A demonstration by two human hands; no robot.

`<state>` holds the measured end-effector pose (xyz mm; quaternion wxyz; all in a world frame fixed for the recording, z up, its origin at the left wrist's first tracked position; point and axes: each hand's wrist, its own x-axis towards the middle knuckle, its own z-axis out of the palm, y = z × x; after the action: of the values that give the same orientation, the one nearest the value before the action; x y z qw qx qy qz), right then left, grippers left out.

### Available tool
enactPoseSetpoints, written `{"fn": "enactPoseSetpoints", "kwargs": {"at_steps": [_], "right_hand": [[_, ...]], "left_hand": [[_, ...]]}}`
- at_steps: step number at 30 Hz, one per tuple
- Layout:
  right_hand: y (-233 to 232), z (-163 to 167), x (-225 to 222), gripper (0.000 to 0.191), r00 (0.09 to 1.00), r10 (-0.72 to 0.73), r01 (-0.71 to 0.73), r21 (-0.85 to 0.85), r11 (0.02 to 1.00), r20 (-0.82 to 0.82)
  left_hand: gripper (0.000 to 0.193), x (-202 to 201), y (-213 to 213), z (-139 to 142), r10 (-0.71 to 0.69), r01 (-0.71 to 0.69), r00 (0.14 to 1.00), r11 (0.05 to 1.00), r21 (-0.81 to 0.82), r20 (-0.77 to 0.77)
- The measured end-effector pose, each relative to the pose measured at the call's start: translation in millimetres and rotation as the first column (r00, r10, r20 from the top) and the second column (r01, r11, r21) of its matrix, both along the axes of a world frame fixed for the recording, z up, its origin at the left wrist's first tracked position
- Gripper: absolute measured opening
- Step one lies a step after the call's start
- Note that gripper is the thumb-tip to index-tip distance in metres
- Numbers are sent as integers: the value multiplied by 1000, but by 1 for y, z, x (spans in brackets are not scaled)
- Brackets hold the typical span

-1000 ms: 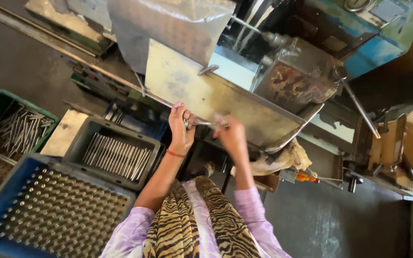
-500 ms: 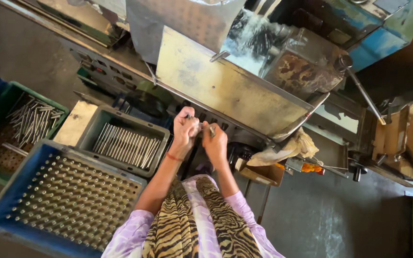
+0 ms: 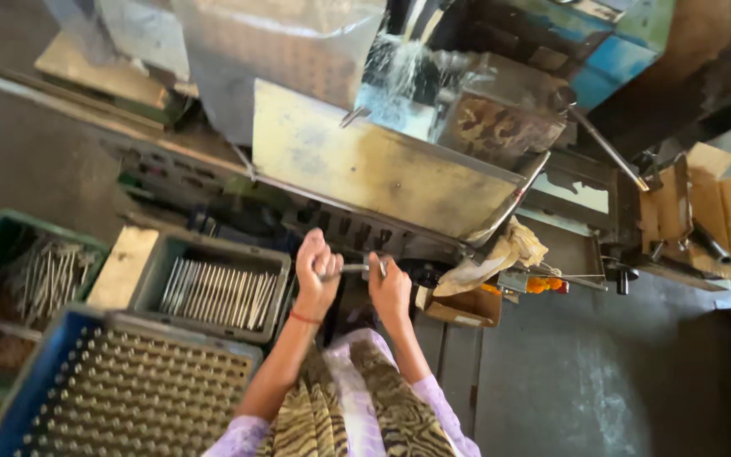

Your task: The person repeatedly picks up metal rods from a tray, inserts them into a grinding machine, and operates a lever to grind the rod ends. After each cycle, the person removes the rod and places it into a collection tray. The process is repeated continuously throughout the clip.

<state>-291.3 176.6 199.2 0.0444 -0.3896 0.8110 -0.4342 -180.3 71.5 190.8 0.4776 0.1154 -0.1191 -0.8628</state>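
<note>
The left hand (image 3: pixel 316 275) is closing in a fist around one end of a slim grey metal rod (image 3: pixel 354 269), while the right hand (image 3: pixel 389 290) is pinching the other end. The rod is spanning the gap between both hands, its long axis lying roughly level, left to right. Half a second earlier the hands were pressing closer together; now they are sitting slightly apart. A grey tray of metal rods (image 3: pixel 213 290) is lying just left; a blue perforated rack (image 3: pixel 116 393) nearer.
</note>
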Motion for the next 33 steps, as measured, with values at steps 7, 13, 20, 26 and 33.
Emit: {"fn": "enactPoseSetpoints", "kwargs": {"at_steps": [7, 13, 20, 26, 33], "right_hand": [[30, -26, 1, 38, 854, 21, 35, -99, 994, 520], [56, -32, -9, 20, 999, -31, 26, -313, 949, -14], [89, -6, -37, 20, 998, 22, -5, -255, 967, 66], [83, 4, -44, 28, 998, -54, 57, -90, 994, 36], [78, 11, -43, 28, 960, 4, 12, -56, 998, 281]], "left_hand": [[16, -8, 0, -14, -259, 278, 957, 949, -148, 134], [44, -43, -1, -50, -93, 54, 994, 884, 464, 61], [32, -93, 40, -19, 101, -137, 980, 967, 213, 170], [12, -95, 82, -1, -144, 158, 978, 984, -83, 151], [11, -83, 68, -7, -156, 284, 912, 908, -309, 380]]}}
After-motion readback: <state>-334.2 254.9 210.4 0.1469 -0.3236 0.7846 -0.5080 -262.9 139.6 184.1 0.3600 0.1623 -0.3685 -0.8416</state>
